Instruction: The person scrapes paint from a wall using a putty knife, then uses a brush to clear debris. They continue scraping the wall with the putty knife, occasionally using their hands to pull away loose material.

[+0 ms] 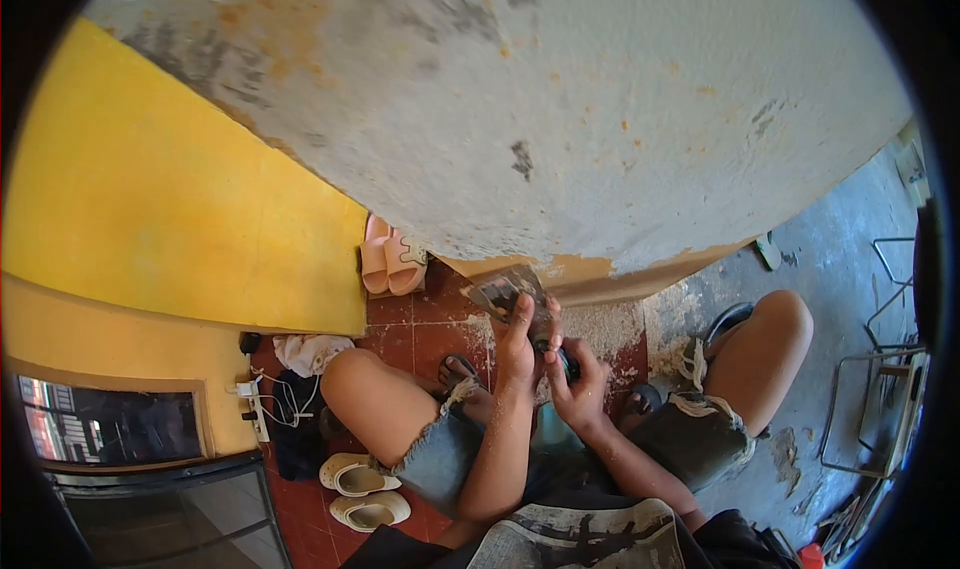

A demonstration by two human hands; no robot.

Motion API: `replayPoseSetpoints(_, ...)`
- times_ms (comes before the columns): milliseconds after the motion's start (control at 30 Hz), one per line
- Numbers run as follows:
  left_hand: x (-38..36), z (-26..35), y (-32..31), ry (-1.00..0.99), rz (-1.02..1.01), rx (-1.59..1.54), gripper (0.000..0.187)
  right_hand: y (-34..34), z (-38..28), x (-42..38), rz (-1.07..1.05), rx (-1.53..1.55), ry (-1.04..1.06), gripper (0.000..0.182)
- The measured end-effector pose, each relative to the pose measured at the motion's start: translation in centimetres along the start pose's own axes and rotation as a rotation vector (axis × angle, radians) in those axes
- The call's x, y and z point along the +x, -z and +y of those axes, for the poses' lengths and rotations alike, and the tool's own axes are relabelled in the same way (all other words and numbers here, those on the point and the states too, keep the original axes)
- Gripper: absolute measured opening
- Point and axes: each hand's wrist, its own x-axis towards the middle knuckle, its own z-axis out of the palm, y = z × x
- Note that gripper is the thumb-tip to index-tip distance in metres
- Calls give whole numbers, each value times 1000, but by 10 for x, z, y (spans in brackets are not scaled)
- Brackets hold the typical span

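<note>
A scraper with a wide, flat metal blade points up and to the left, close to the lower edge of the wall. My left hand is closed around it near the base of the blade. Behind it, my right hand is closed on the dark handle end. The wall's grey-white paint is patchy, with orange-brown areas bared along its bottom edge. Pale flakes lie on the floor below the wall, and dust clings to my forearms.
Pink slippers stand beside the yellow wall. Cream clogs and a power strip with white cables are at the lower left. Metal-framed furniture stands at the right. My bent knees flank my hands.
</note>
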Motion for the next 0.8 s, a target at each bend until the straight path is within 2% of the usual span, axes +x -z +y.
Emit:
replayPoseSetpoints(133,-3,-4,2,17,12,-21,40,3,-2,-1,-48,-8,-63,18)
replayPoseSetpoints(200,-3,-8,4,14,7,-77,23,2,7,-8,-17,0,-21,18)
replayPoseSetpoints(333,-5,-7,2,32,58,-94,25,1,4,-8,-31,7,-97,16)
replayPoseSetpoints(467,2,-5,-2,29,20,-118,25,-3,9,-1,19,18,31,16)
replayPoseSetpoints(533,3,-4,-1,-17,-35,-148,25,-1,5,5,3,-6,20,15)
replayPoseSetpoints(600,-6,-4,3,59,26,-182,27,1,4,-7,-48,-30,-20,15)
replayPoseSetpoints(733,4,-12,4,16,-19,-80,28,-1,13,-2,38,3,69,15)
replayPoseSetpoints(800,0,-5,-5,11,1,-157,28,6,-1,-2,-62,-15,-149,16)
